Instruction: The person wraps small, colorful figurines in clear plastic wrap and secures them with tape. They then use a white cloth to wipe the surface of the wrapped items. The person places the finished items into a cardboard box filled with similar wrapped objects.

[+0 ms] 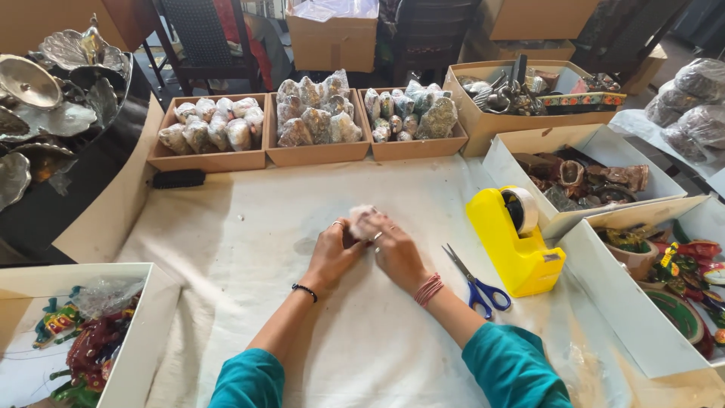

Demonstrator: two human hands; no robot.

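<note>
My left hand (332, 253) and my right hand (396, 253) meet at the middle of the white cloth (249, 249), both closed around a small pale wrapped bundle (362, 220) that shows between the fingertips. What is inside the wrap is hidden. I wear rings on both hands, a black band on the left wrist and red threads on the right wrist. Blue-handled scissors (474, 281) lie just right of my right hand, and a yellow tape dispenser (516, 240) stands beyond them.
Three shallow cardboard trays (208, 159) of plastic-wrapped pieces line the far edge. White boxes (642, 302) of painted figures sit at right, another (132, 347) at near left. Metal leaf-shaped dishes (53, 83) pile at far left. A black brush (178, 178) lies near the trays.
</note>
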